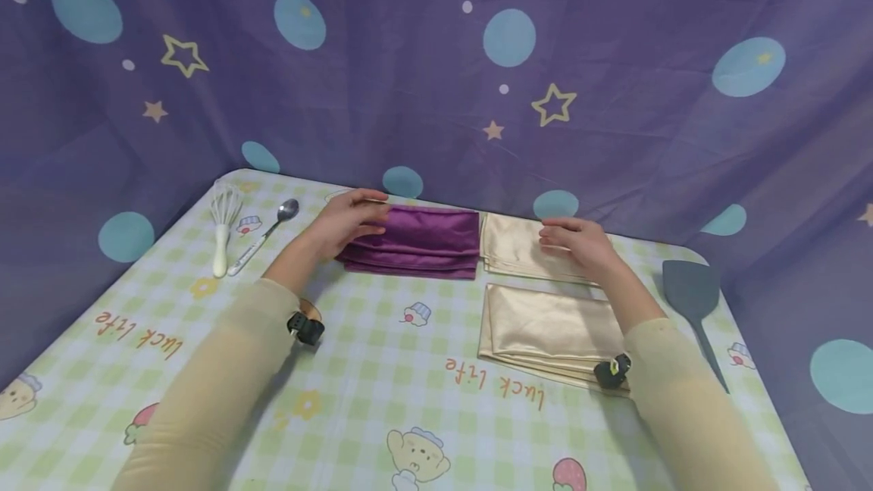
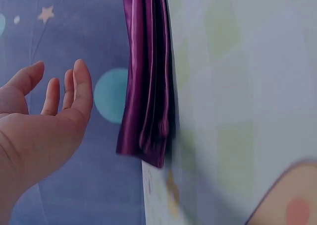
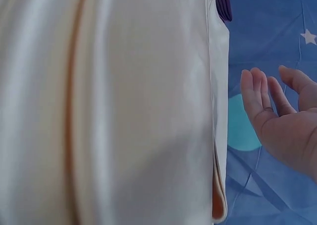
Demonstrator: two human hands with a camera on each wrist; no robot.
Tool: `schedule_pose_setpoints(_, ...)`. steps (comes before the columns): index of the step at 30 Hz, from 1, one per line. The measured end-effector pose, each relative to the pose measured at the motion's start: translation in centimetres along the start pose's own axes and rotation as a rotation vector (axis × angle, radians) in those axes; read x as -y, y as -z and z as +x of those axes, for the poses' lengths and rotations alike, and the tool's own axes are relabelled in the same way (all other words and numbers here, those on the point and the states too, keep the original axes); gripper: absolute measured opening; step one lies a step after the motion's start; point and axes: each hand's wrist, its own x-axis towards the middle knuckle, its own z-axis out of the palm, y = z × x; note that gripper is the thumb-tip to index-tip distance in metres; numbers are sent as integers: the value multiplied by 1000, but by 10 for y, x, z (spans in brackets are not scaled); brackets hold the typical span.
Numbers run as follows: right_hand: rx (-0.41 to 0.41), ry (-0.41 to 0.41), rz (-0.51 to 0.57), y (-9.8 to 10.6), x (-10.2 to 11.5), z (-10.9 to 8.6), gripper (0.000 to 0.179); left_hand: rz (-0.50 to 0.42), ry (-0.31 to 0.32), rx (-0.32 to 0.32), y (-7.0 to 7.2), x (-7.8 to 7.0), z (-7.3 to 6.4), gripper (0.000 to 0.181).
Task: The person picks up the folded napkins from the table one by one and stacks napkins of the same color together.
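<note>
A folded purple satin cloth [image 1: 430, 241] lies at the back middle of the table. My left hand [image 1: 351, 222] hovers over its left end, fingers loosely bent and holding nothing; in the left wrist view the hand [image 2: 54, 106] is apart from the layered purple folds [image 2: 148, 76]. To the right lies a folded cream satin cloth [image 1: 508, 245], with my right hand [image 1: 580, 245] above its right part, fingers relaxed and nothing in them. Nearer me is a second folded cream cloth [image 1: 552, 324], partly hidden by the right forearm. The right wrist view shows the right hand [image 3: 282, 116] beside cream fabric [image 3: 153, 96].
At the left are a whisk [image 1: 223, 226] and a metal spoon [image 1: 273, 229]. A dark grey spatula [image 1: 692, 294] lies by the right edge. The table wears a green checked cloth [image 1: 355, 400], and a purple curtain [image 1: 409, 97] hangs behind it.
</note>
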Motion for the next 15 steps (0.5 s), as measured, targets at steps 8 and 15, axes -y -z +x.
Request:
schedule_pose_setpoints(8,21,19,-4,14,-1,-19,50,-1,17,48,-31,1,-5,37)
schedule_pose_setpoints(15,33,22,-25,26,-4,-31,56,-34,13,111,-51,4,-8,31)
